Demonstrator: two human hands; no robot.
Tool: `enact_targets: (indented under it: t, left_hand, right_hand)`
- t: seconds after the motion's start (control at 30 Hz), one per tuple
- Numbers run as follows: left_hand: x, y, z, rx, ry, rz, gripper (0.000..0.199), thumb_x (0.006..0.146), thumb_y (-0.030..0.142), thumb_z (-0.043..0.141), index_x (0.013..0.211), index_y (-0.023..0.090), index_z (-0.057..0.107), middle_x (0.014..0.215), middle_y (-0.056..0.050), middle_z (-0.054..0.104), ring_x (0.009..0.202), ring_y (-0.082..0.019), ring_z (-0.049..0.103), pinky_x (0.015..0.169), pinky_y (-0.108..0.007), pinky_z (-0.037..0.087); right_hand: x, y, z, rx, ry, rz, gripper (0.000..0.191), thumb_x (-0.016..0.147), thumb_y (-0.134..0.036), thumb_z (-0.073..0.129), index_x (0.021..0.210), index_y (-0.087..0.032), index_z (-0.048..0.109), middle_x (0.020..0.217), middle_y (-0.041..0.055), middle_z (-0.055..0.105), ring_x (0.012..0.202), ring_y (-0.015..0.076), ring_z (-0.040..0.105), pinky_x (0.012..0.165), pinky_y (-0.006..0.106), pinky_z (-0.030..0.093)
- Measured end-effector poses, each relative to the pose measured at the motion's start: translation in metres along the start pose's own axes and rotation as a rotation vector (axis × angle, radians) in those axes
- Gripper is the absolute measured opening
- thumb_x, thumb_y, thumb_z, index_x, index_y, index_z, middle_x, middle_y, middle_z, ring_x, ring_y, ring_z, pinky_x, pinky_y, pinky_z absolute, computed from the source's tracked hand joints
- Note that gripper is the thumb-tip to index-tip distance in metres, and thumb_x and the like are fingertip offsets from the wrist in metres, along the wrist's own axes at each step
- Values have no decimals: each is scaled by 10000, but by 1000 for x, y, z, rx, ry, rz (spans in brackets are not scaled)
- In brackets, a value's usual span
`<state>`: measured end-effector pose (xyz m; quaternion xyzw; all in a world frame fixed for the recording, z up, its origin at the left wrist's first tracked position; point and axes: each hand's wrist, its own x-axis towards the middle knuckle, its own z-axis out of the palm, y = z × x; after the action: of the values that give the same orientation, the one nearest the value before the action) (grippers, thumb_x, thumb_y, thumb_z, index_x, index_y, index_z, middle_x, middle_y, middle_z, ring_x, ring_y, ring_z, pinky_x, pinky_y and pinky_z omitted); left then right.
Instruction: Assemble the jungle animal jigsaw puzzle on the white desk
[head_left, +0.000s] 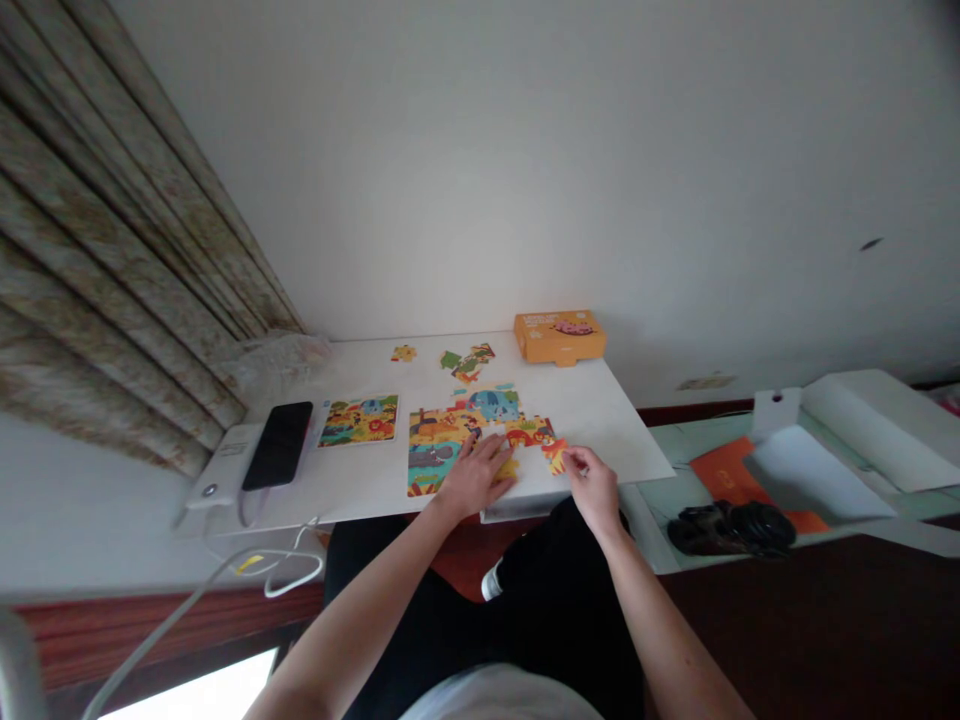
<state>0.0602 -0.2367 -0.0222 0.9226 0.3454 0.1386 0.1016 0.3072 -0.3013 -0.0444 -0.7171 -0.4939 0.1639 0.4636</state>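
Observation:
A partly assembled jigsaw puzzle [457,445] with colourful animal scenes lies on the white tabletop [592,420]. My left hand [474,478] rests on its near right part, fingers spread, beside a yellow piece [508,468] partly under the fingertips. My right hand [592,487] pinches a yellow and orange lion piece [556,456] at the puzzle's right end. A printed picture card [358,420] lies left of the puzzle. Loose pieces [469,362] and a small yellow piece [403,353] sit farther back.
An orange box [559,337] stands at the table's back edge. A black phone [277,445] lies at the left, on a white device [225,460] with a cable [292,570] hanging below. A curtain [112,260] hangs left; dark sandals [731,530] and an orange folder [727,470] lie right.

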Motion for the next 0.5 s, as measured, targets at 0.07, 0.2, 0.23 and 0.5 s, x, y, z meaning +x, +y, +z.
enact_targets:
  t: [0.07, 0.2, 0.23, 0.5]
  left_hand:
    - [-1, 0, 0, -1, -7, 5, 484, 1024, 478, 516, 1439, 232, 565, 1544, -107, 529, 1445, -269, 466, 1280, -542, 211]
    - [-2, 0, -1, -13, 2, 4, 486, 1033, 492, 498, 1439, 234, 569, 1544, -98, 534, 1446, -260, 467, 1288, -528, 193]
    - [-2, 0, -1, -16, 3, 3, 485, 1033, 492, 500, 1436, 234, 573, 1545, -98, 534, 1445, -258, 469, 1290, -525, 191]
    - [-2, 1, 2, -55, 50, 14, 465, 1009, 450, 571, 1417, 228, 590, 1507, -113, 571, 1425, -272, 500, 1280, -566, 223]
  right_hand:
    - [-3, -2, 1, -103, -7, -69, 475, 932, -625, 500, 907, -203, 714, 870, 121, 762, 771, 251, 677, 763, 379, 532]
    - [-7, -8, 3, -244, 3, -180, 414, 991, -512, 451, 913, -199, 711, 912, 127, 753, 836, 257, 669, 804, 375, 521]
    - [-8, -9, 4, -262, -1, -195, 397, 996, -490, 450, 919, -198, 708, 914, 124, 750, 840, 256, 669, 803, 371, 520]
    - [-13, -19, 7, -302, -129, -297, 279, 997, -378, 494, 1056, -198, 699, 972, 113, 750, 865, 264, 687, 824, 386, 517]
